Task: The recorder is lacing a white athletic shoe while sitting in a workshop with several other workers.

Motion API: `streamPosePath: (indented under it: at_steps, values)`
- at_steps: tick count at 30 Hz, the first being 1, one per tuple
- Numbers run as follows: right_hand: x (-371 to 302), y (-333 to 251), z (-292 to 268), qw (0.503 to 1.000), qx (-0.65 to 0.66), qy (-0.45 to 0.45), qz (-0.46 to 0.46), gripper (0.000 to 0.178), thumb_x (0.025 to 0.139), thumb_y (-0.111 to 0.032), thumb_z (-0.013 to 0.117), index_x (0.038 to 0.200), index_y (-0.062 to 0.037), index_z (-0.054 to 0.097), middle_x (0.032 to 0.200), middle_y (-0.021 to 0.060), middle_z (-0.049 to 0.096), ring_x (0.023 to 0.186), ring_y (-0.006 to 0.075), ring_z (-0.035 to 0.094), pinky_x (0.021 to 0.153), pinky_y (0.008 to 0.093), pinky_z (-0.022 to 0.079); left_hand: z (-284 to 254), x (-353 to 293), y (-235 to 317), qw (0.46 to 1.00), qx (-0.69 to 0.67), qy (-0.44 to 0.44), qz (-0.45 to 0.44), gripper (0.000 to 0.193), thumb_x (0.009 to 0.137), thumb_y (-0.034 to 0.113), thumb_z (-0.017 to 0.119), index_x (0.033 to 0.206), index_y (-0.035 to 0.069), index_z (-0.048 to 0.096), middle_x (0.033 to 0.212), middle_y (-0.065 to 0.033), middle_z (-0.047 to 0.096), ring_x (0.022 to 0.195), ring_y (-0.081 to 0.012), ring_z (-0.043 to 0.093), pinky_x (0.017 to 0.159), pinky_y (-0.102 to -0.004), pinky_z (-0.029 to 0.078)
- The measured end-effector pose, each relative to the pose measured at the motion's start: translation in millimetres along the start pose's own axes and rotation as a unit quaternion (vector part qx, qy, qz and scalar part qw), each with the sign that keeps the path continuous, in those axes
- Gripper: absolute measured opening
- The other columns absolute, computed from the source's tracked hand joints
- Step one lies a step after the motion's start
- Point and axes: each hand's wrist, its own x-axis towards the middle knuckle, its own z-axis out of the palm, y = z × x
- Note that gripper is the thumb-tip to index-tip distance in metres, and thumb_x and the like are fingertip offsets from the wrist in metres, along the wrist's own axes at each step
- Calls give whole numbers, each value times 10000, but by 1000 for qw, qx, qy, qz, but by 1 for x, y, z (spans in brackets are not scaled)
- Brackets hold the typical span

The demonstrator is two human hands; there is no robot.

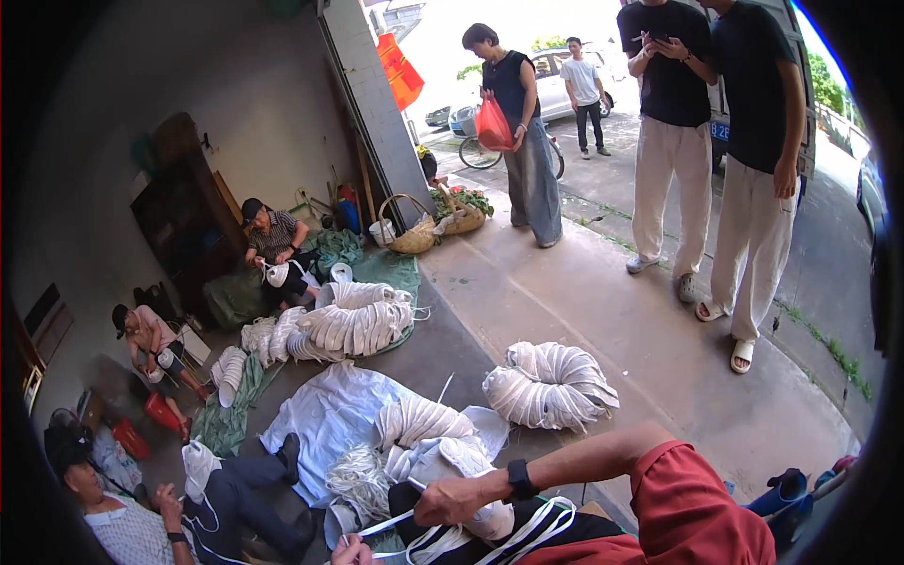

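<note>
My right hand (452, 498), with a dark watch on its wrist and a red sleeve on the arm, is closed over my lap. A flat white shoelace (390, 522) runs from it to my left hand (351, 551), which pinches the lace at the lower edge and is partly cut off. Beside and behind my right hand lies a white shoe upper (454, 460) with eyelets. More loose white laces (532, 530) hang over my lap. A tangled bundle of white laces (359, 478) lies just beyond my left hand, next to a curved stack of nested white uppers (424, 421).
Another ring of uppers (546, 386) rests on the floor ahead. Further stacks (353, 325) lie on a green sheet, near a white sheet (331, 419). Seated people (273, 235) handle white uppers on the left. Baskets (412, 237) and standing people (670, 141) are near the doorway.
</note>
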Motion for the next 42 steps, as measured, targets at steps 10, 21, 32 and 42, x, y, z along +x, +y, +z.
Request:
streamPosePath:
  at_steps: [10,21,32,42]
  values:
    - [-5,-36,27,991,126,-37,-3,187,845,-112,497,938,43,543,784,204,588,736,338,574,663,391,444,17,-13,6,999,-20,-30,19,112,911,163,433,808,132,463,496,12,328,381,-123,330,366,-242,291]
    - [-8,-27,2,988,151,10,20,228,876,-173,481,746,14,497,621,89,487,574,182,536,536,337,407,-17,9,-11,998,-37,-28,50,112,898,188,447,881,99,514,749,-25,570,563,-136,532,430,-220,354]
    - [-27,-3,-48,879,383,205,195,325,947,-318,396,855,-58,566,802,17,618,649,89,610,496,213,449,-55,72,-42,979,-202,-30,23,193,875,219,413,890,77,542,800,-63,603,704,-222,587,456,-289,383]
    - [-44,15,-59,792,465,312,242,297,953,-278,377,884,-49,552,823,41,630,690,118,621,511,211,437,-53,84,-49,942,-325,-76,48,245,883,195,402,855,15,565,784,-101,613,726,-193,573,486,-275,357]
